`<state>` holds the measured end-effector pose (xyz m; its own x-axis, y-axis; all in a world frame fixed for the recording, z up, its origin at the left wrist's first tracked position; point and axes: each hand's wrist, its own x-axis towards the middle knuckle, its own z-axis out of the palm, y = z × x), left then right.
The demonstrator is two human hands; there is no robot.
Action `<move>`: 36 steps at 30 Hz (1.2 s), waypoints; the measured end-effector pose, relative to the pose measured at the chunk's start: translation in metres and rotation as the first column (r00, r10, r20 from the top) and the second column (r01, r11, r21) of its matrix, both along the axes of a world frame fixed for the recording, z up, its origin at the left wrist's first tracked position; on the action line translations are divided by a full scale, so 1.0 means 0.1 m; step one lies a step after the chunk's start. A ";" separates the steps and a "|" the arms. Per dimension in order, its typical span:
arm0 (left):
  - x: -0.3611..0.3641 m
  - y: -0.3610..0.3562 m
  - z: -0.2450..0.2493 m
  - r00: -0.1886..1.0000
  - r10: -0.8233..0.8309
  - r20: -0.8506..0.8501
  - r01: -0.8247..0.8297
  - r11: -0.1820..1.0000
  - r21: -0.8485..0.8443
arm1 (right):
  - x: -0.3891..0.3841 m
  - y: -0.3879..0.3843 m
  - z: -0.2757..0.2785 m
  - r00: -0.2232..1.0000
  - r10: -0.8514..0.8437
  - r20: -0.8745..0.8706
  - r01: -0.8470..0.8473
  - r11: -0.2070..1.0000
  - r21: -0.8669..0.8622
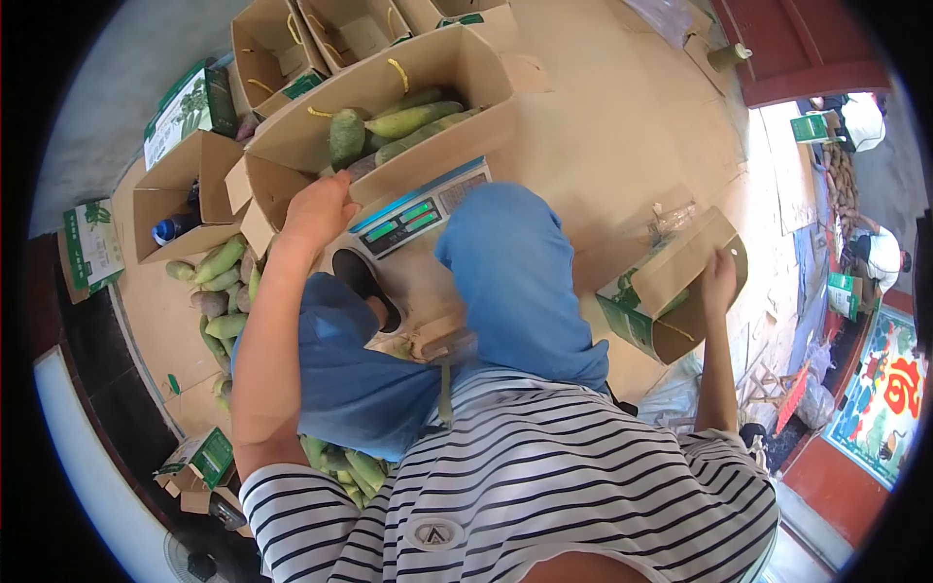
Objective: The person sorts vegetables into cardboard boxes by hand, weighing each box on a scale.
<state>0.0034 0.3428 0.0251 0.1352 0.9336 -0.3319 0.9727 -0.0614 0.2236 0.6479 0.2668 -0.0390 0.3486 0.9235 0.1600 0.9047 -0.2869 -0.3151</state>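
Note:
My left hand (pixel 319 209) is closed at the near rim of a large open cardboard box (pixel 466 73), its fingertips at the edge. Inside lie several green radishes (pixel 413 119); one stands on end beside a yellow cord handle. The box rests on a digital scale (pixel 413 219) with lit green displays. On my right side, my right hand (pixel 719 280) grips the wall of a smaller, tilted cardboard box (pixel 671 277) with green print and a yellow cord. Part of that box's inside is hidden, and my right fingers show only partly.
Loose green radishes (pixel 224 262) lie on the floor at left, with more beside my leg. Several open boxes (pixel 267 53) stand at the far left. A small box (pixel 185 209) holds a blue-capped bottle. Other people (pixel 880 257) are at the far right.

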 end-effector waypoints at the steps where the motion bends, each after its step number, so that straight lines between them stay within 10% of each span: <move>1: -0.04 -0.02 0.02 1.000 0.007 -0.025 -0.008 1.000 -0.019 | -0.53 0.38 0.27 0.993 0.030 -0.110 -0.045 0.990 -0.137; 3: -0.14 -0.08 0.01 0.998 0.017 -0.054 -0.018 1.000 -0.014 | -1.45 0.97 0.38 0.801 0.232 -0.551 -0.285 0.958 -0.012; 6: -0.33 -0.16 0.02 0.993 0.011 -0.121 -0.015 0.999 -0.029 | -2.65 1.64 0.48 0.748 0.491 -0.446 -0.564 0.825 -0.037; 12: -0.50 -0.21 -0.10 0.995 -0.097 -0.038 0.101 0.989 0.112 | -3.63 2.14 0.21 0.545 -0.087 -0.834 -0.552 0.712 -0.435; 15: -0.44 -0.18 -0.03 0.988 -0.155 -0.018 0.156 0.977 0.146 | -3.59 2.18 -0.02 0.210 -0.361 -0.909 -0.534 0.736 -0.416; 28: 1.66 0.87 0.65 0.781 -0.594 0.195 0.586 0.804 0.101 | -1.05 2.18 0.62 0.306 -0.359 -0.882 -0.182 0.887 -0.424; 36: 3.85 0.71 -0.16 0.722 -0.559 0.408 0.590 0.805 0.060 | 0.96 2.14 0.49 0.748 -0.385 -0.541 0.154 0.893 -0.423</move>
<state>0.3887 0.4135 0.0095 0.7686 0.6106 -0.1909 0.5847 -0.5493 0.5970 0.7444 0.4810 0.0096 0.5062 0.7278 -0.4627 0.4288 -0.6779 -0.5972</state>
